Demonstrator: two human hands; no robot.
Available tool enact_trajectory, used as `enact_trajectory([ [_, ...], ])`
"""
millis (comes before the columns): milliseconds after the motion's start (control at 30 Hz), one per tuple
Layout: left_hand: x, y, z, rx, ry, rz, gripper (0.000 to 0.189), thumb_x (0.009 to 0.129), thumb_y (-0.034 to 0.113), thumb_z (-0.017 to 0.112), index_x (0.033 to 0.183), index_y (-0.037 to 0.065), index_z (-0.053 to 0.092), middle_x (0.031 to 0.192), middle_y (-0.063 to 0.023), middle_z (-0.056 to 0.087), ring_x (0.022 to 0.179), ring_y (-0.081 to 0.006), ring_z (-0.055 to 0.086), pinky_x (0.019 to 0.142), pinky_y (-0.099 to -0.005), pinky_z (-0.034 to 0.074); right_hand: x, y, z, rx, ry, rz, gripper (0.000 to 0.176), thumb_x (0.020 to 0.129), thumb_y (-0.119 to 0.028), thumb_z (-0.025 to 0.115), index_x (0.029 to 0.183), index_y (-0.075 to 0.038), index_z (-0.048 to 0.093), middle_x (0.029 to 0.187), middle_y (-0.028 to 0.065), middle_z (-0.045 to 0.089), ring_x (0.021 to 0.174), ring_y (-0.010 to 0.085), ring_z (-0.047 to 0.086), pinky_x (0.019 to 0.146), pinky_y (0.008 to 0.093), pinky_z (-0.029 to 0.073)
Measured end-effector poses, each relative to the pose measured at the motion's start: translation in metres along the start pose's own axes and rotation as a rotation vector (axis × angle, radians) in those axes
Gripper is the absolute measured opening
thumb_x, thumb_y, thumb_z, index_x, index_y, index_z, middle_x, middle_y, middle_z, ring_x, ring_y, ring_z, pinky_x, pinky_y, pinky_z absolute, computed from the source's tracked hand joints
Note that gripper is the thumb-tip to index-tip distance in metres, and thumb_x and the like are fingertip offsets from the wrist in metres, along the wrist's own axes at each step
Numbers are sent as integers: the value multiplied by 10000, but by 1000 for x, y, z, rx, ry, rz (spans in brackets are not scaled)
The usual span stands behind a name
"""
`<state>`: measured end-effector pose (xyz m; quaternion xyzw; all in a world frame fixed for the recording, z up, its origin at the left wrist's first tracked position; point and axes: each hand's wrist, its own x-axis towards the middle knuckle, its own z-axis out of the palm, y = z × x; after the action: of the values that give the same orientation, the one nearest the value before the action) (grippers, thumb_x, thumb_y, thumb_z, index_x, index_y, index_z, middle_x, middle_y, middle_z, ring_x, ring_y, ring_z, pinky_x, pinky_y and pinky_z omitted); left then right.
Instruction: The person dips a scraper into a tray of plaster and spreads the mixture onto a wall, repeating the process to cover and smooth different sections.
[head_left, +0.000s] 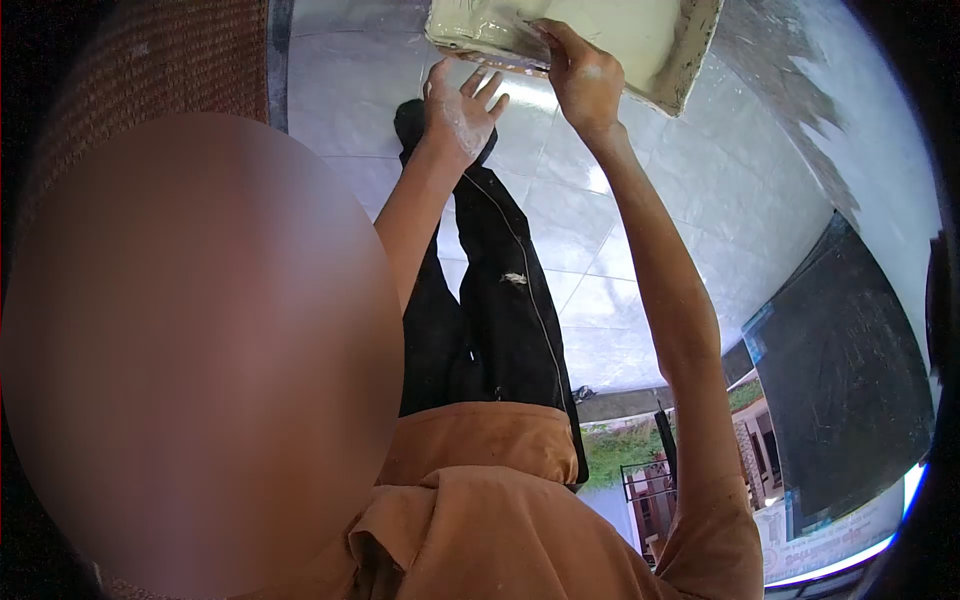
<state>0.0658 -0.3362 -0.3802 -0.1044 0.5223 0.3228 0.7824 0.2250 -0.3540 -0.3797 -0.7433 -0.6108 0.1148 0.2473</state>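
Note:
A shallow tray (672,100) with pale, creamy liquid in it is at the top, its rim smeared and worn. My right hand (588,85) is closed over the tray's near edge, its fingers pinched on a thin thing at the liquid whose shape I cannot make out. Just below the tray's near left corner, my left hand (462,115) is open and empty, with its fingers spread. White residue marks its palm and wrist.
Grey floor tiles (590,225) lie under my black-trousered legs (490,230). A large blurred shape (200,350) covers the left. At right are a partly whitened wall (870,130) and a dark panel (850,370). A woven surface (170,70) is at upper left.

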Motion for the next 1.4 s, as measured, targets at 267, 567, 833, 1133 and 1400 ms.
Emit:
enact_trajectory([
  [267, 3, -13, 10, -41, 28, 7, 676, 935, 372, 447, 1470, 236, 56, 1375, -175, 376, 1339, -346, 346, 1105, -522, 236, 5, 8, -10, 66, -18, -59, 204, 858, -122, 637, 1049, -165, 693, 759, 107, 685, 621, 278, 667, 548, 351, 523],
  [567, 8, -21, 6, -37, 37, 24, 656, 939, 362, 434, 1462, 191, 77, 1423, -150, 358, 1365, -339, 312, 1098, -514, 247, -1, 23, -6, -34, -121, -57, 210, 862, -128, 633, 1054, -187, 696, 776, 96, 691, 614, 257, 663, 558, 348, 524],
  [833, 3, -17, 10, -46, 90, 26, 670, 930, 353, 459, 1462, 202, 81, 1413, -136, 389, 1321, -333, 376, 1041, -499, 311, 11, 21, -12, 74, -204, -146, 253, 795, -120, 652, 1026, -210, 702, 804, 84, 699, 664, 290, 668, 574, 379, 535],
  [1133, -7, -10, 2, 49, 252, -21, 605, 890, 319, 512, 1404, 192, 219, 1407, -127, 388, 1303, -301, 381, 1007, -483, 331, 48, 39, -11, 410, -236, -145, 181, 886, -63, 618, 1056, -49, 678, 926, 65, 719, 697, 132, 628, 641, 266, 505],
  [1400, -62, 36, 26, 337, 247, 245, 493, 887, 371, 544, 1315, 193, 376, 1356, -83, 444, 1295, -279, 386, 989, -447, 331, 50, 3, -79, 1097, -196, 669, 277, 946, -186, 590, 1177, -34, 607, 864, 2, 627, 672, 78, 537, 626, 240, 494],
])
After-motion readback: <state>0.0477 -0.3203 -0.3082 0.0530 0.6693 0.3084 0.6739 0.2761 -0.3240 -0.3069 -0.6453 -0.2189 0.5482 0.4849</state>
